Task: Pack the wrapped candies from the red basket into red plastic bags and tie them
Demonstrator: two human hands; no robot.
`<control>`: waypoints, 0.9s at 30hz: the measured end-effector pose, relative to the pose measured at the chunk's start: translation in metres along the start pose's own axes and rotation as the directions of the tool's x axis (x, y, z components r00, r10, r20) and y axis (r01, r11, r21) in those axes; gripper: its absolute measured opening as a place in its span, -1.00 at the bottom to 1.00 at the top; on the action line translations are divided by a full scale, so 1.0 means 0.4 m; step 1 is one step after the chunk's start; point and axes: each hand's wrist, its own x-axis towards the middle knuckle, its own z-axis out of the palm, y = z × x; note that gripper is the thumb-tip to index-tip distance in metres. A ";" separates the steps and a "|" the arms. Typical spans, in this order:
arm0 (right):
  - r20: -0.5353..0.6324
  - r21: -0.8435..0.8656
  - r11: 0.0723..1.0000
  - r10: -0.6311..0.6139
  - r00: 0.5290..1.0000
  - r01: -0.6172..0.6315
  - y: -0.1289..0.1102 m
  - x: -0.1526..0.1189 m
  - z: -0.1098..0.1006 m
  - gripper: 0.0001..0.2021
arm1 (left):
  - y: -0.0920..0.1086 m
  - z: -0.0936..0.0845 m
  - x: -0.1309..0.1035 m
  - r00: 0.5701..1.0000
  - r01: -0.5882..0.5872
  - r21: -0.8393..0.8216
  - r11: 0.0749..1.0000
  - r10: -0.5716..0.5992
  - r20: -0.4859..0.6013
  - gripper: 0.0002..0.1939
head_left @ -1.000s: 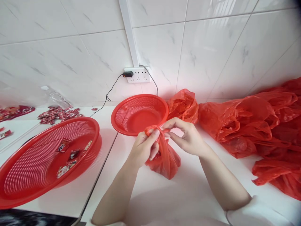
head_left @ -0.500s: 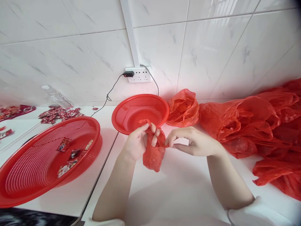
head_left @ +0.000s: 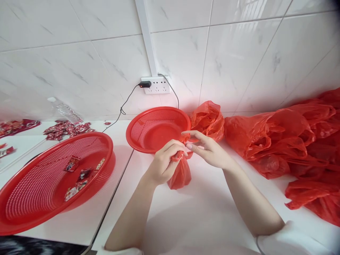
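A small red plastic bag (head_left: 179, 176) hangs just above the white table, gathered at its neck. My left hand (head_left: 166, 161) is closed around the gathered top, fingers wrapped over it. On the other side my right hand (head_left: 206, 148) pinches a twisted end of the same bag between thumb and fingers. The bag's contents are hidden by the plastic. Right behind both hands stands a round red basket (head_left: 158, 136) with perforated sides, nothing visible in it.
At left a larger red basket (head_left: 34, 191) holds several small wrapped packets (head_left: 77, 187). More packets (head_left: 66, 129) and a clear bottle (head_left: 65, 110) lie near the wall. Red bags (head_left: 268, 138) are heaped at right. A black cable (head_left: 122, 109) runs from the wall socket (head_left: 156, 85).
My left hand has turned over, with its back now showing. My right hand has moved up and left to the bag's neck, and the bag has shifted slightly right.
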 end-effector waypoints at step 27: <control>0.100 0.117 0.977 -0.187 0.977 0.175 -0.054 -0.081 -0.132 -0.78 | -0.024 -0.145 -0.023 0.897 0.416 -0.504 0.757 -0.250 0.366 -0.65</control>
